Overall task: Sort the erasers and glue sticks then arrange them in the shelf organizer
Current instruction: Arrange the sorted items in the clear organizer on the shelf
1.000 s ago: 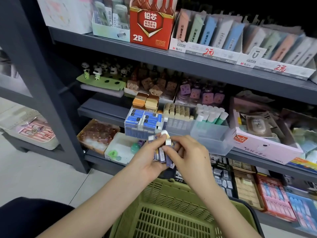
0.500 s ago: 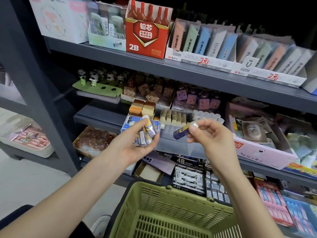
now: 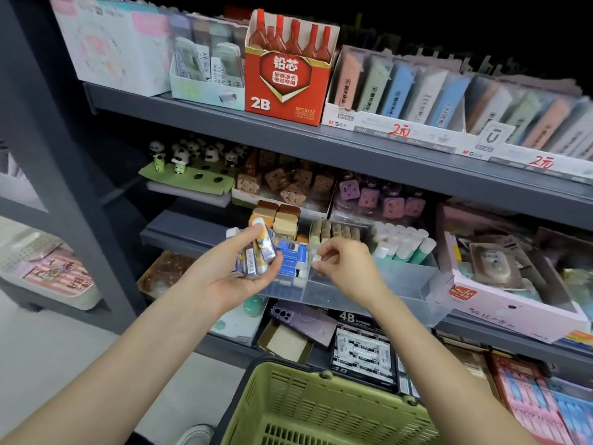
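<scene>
My left hand is wrapped round a fistful of small white block erasers in purple-and-blue paper sleeves. I hold it up just in front of the left end of the clear plastic shelf organizer on the middle shelf. Just right of that bundle, the organizer's left compartment already holds a row of blue-sleeved white erasers, standing on edge and packed close. My right hand sits at the divider beside that row. Its thumb and fingertips pinch a single eraser, of which only a white end shows, so I cannot tell its sleeve. Behind that hand the middle compartment carries a row of tan block erasers. Farther right, the last compartment holds white-capped glue sticks with pale green bodies, leaning together. I judge the sorting well along: each kind already has its own compartment, and the glue sticks look settled. What I see left is the one eraser in my right fingers and the handful in my left, to go in one at a time. The sleeves are glossy and the blocks small, so I expect them to slip if gripped loosely.
</scene>
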### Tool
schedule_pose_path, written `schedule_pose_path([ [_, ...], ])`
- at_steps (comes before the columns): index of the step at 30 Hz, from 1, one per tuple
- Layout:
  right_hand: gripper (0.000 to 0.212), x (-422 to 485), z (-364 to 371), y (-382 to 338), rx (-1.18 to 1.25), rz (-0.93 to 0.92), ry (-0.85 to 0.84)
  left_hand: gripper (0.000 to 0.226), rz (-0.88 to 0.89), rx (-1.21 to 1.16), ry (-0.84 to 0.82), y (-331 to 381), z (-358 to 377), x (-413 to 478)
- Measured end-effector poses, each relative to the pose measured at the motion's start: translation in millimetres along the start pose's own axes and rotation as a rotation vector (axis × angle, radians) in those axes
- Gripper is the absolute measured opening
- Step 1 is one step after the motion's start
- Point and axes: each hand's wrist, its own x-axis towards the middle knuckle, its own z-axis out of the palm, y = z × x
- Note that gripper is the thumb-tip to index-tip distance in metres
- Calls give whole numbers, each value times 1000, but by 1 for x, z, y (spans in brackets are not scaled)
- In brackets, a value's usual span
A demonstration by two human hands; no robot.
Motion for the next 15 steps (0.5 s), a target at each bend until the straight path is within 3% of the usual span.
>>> schedule_pose_path([
  [3, 12, 3, 9, 4, -27, 14, 26, 34, -17, -29, 53, 0, -1, 3],
  [9, 22, 1, 8, 3, -1, 17, 42, 39, -36, 103, -31, -9, 0, 2],
  [13, 25, -12, -8, -14, 37, -94, 172, 38, -32, 186, -98, -11, -2, 4],
  [15, 28, -20, -18, -27, 160, -168, 76, 40, -24, 278, -151, -10, -2, 3],
])
